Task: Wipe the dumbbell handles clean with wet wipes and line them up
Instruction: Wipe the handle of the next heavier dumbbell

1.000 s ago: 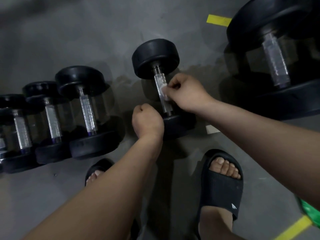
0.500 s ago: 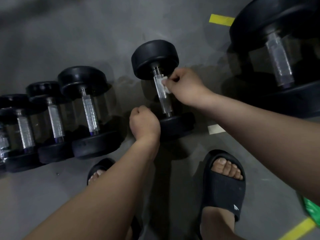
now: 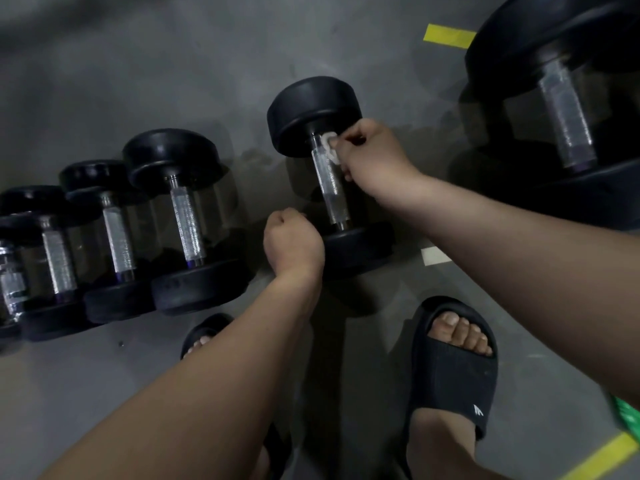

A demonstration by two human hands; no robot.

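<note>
A black dumbbell (image 3: 313,114) with a knurled steel handle (image 3: 329,188) lies on the grey floor at the centre. My right hand (image 3: 372,154) pinches a white wet wipe (image 3: 328,147) against the far end of that handle, next to the upper weight head. My left hand (image 3: 292,239) is a closed fist resting beside the near weight head (image 3: 358,245), with nothing visible in it. To the left, several smaller dumbbells (image 3: 183,216) lie side by side in a row.
A much larger dumbbell (image 3: 561,109) lies at the upper right. My feet in black slides (image 3: 450,368) stand just below the centre dumbbell. Yellow tape marks (image 3: 448,35) are on the floor, a white scrap (image 3: 435,255) lies by the near head, and something green (image 3: 625,415) sits at the right edge.
My right hand has slid the wipe along the handle from its middle up to the far end by the upper weight head. My left fist has stayed near the lower head.
</note>
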